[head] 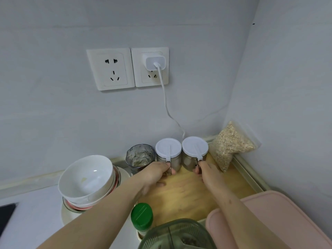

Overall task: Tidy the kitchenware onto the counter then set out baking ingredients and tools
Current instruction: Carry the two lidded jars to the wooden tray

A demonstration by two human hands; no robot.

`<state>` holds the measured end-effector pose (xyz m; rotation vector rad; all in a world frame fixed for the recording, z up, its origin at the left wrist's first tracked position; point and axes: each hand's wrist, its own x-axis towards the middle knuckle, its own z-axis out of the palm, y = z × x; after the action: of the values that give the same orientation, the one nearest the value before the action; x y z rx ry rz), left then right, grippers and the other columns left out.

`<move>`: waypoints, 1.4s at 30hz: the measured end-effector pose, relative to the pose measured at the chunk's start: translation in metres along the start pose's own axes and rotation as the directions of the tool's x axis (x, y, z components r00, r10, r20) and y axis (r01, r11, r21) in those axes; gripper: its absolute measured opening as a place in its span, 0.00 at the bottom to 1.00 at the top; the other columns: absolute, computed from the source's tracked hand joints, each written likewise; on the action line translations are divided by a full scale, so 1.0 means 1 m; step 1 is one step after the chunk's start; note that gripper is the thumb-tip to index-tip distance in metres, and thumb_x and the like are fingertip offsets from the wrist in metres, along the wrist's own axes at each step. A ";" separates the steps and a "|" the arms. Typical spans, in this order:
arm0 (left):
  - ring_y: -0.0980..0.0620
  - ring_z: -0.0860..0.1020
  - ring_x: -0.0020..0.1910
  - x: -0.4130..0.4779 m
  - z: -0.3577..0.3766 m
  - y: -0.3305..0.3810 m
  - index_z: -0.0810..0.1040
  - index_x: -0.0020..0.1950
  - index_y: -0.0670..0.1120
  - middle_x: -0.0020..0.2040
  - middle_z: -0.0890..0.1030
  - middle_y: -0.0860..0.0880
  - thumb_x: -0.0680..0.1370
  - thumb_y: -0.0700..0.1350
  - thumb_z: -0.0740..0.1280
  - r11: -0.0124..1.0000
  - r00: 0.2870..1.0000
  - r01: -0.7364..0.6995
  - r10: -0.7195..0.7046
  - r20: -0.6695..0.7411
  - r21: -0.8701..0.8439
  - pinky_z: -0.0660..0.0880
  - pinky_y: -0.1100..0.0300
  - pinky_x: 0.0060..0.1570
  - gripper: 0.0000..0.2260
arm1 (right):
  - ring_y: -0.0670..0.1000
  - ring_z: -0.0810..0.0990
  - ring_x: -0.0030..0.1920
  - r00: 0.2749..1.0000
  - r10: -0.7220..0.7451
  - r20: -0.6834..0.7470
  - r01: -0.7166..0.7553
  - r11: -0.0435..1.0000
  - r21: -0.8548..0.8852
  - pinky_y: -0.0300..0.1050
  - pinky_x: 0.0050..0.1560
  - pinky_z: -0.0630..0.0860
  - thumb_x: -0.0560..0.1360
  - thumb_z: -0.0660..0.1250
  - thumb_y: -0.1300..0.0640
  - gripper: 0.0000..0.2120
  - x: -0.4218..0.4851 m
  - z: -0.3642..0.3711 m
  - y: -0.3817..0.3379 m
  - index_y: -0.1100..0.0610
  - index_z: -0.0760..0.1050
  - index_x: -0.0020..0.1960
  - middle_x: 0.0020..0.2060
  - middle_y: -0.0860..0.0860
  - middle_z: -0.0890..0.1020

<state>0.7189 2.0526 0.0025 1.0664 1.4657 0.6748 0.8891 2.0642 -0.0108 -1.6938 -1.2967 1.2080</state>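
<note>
Two steel canisters with white lids stand side by side on a wooden board (185, 193) against the back wall. My left hand (155, 172) grips the handle of the left canister (168, 152). My right hand (209, 172) pinches the handle of the right canister (195, 151). A clear bag of oats (229, 142) leans in the corner just right of them. A clear glass jar (141, 156) stands just left of them.
A stack of white bowls (86, 182) sits on the left counter. A green-capped bottle (142, 217) and a green-tinted container (177, 234) stand near me. A pink lid or board (280, 218) lies at right. A charger cable (166, 103) hangs from the wall socket.
</note>
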 end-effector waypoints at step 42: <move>0.52 0.71 0.38 -0.027 -0.003 0.022 0.76 0.36 0.49 0.39 0.76 0.48 0.78 0.42 0.62 0.999 0.991 0.052 -0.051 -0.127 0.008 0.66 0.62 0.33 0.11 | 0.51 0.73 0.53 0.999 -0.029 -0.019 0.027 0.996 -0.081 0.44 0.52 0.67 0.78 0.61 0.52 0.13 -0.015 0.000 -0.019 0.54 0.66 0.61 0.52 0.48 0.73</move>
<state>0.7198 2.0386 0.0342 1.0060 1.6027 0.7096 0.8813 2.0552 0.0101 -1.7342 -1.3693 1.1337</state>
